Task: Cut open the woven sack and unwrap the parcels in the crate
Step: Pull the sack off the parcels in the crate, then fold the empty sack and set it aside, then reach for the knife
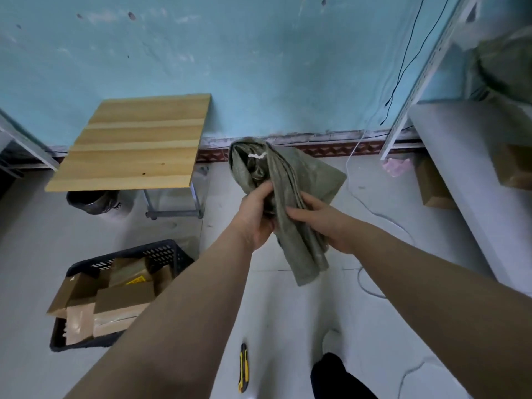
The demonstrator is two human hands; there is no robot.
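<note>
Nearest: yellow-and-black utility knife (243, 368) flat on the pale floor (288, 312), blade state unreadable. Beside it a dark trouser leg and pale shoe (331, 341), mostly cut off by the frame edge.

Left: black perforated plastic crate (161, 251) on the floor, packed with brown taped cardboard parcels (123, 300). Forearm covers its right corner; count of parcels unclear.

Mid-frame, held in the air: crumpled grey-green woven sack (290, 180). Left hand (256, 217) closed around the bunched middle, thumb on top. Right hand (325, 223) clamps the folds from the other side, fingers curled over the fabric. White tie string (257, 156) shows near the sack's upper end; any cut edge is lost in the folds.

Behind: light wooden slatted folding table (135, 142) against the teal wall (259, 53), a dark bin (92, 201) half hidden beneath. Right: white metal shelving (449, 156), blurred, with brown boxes (434, 185) partly cropped.
</note>
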